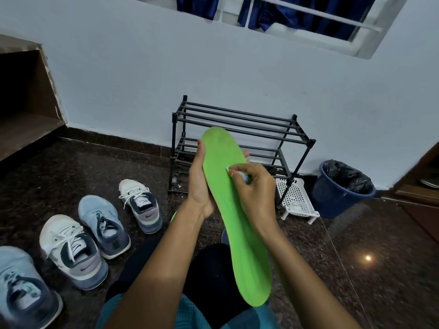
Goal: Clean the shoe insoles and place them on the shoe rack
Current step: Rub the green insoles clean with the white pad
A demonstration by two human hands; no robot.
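Observation:
A long bright green insole is held up in front of me, toe end pointing away toward the black shoe rack. My left hand grips it from the left side, fingers curled behind it. My right hand pinches a small white and blue brush and presses its white tip against the insole's upper half. A sliver of a second green insole shows below my left wrist, mostly hidden.
Several sneakers stand in a row on the dark stone floor at left. A white perforated basket and a blue bin with a black liner sit right of the rack. My dark-trousered knees are below.

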